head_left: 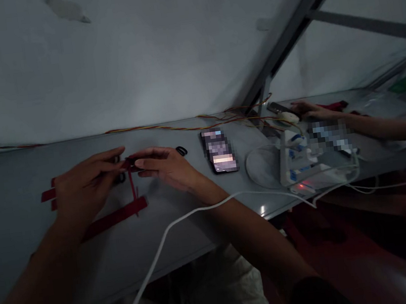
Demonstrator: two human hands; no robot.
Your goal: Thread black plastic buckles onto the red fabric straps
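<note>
My left hand is closed, its thumb and fingertips pinching a narrow red strap. Opposite it, my right hand pinches the same strap, and a short end hangs down between the two hands. A small black piece, perhaps a buckle, shows dimly beside my left fingertips. Under and beside my left hand lie wider red strips on the grey tabletop. Just beyond my right hand rests a small black loop-shaped buckle. The exact grip point is dark and partly hidden by fingers.
A lit phone lies right of my hands. Farther right stands a white power strip with plugs and a red light. A white cable crosses over my right forearm. Twisted wires run along the wall. Another person's hand reaches in at right.
</note>
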